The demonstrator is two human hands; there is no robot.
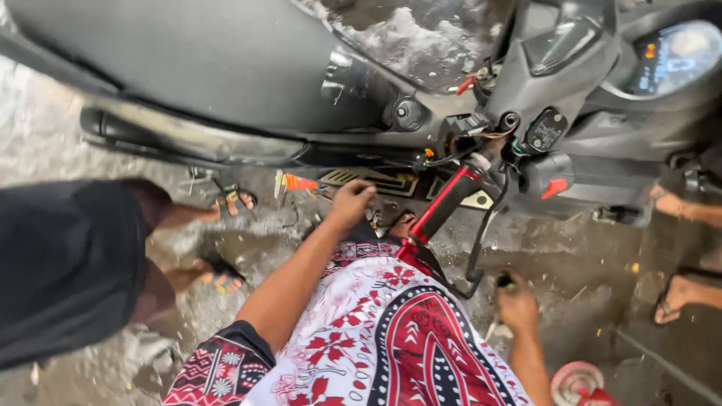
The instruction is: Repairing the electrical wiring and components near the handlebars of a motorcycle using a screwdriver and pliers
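Wet floor; left hand (350,201) reaching down.

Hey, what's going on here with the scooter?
A person in a red patterned shirt leans over a scooter on wet ground. The left hand reaches toward the footboard, fingers curled; whether it holds anything is unclear. The right hand grips a dark-handled tool below the red handlebar grip. Other people's sandalled feet stand nearby.
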